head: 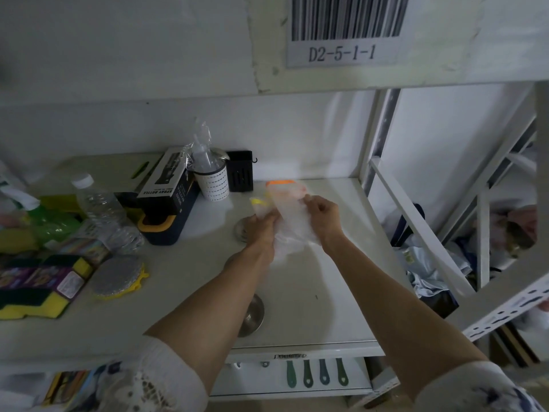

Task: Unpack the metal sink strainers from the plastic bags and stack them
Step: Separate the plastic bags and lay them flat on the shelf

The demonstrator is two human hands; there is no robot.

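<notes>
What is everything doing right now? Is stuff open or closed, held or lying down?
Bag: held up in both hands.
Left hand: gripping the bag.
Right hand: gripping the bag.
Strainers: unpacked, lying on the shelf.
Water bottle: capped, lying tilted.
Sponges: still wrapped.

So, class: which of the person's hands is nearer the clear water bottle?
Left. The left hand grips the plastic bag on the side toward the water bottle; the right hand holds the bag's far side.
</notes>
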